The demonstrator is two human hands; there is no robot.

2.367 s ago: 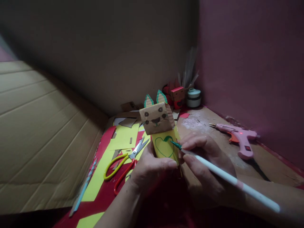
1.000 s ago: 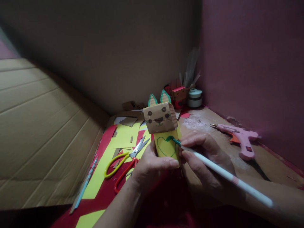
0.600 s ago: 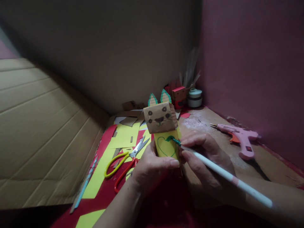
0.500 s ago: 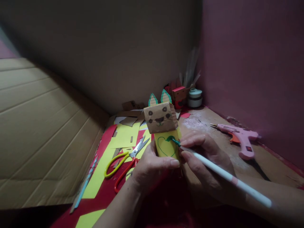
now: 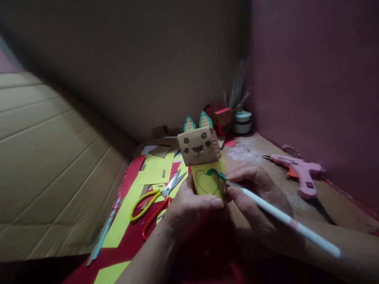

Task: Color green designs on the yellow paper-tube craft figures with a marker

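Observation:
My left hand (image 5: pixel 189 211) is wrapped round the yellow body of a cardboard cat figure (image 5: pixel 199 146), which stands upright with a brown head, drawn face and green-edged ears. A green heart (image 5: pixel 206 182) is drawn on the yellow body. My right hand (image 5: pixel 254 205) pinches a long white pen (image 5: pixel 284 223) with a green tip. The tip touches the top right of the heart, where the line is filled in thick green.
Yellow-and-red scissors (image 5: pixel 155 199) lie on yellow and red paper sheets (image 5: pixel 154 169) to the left. A pink glue gun (image 5: pixel 299 171) rests on the wooden surface at right. Small containers (image 5: pixel 241 121) stand in the back corner. A large cardboard sheet (image 5: pixel 53 165) leans at left.
The figure has shifted slightly up and to the right in view. The pen tip stays at the top right of the heart, where the green patch has grown a little.

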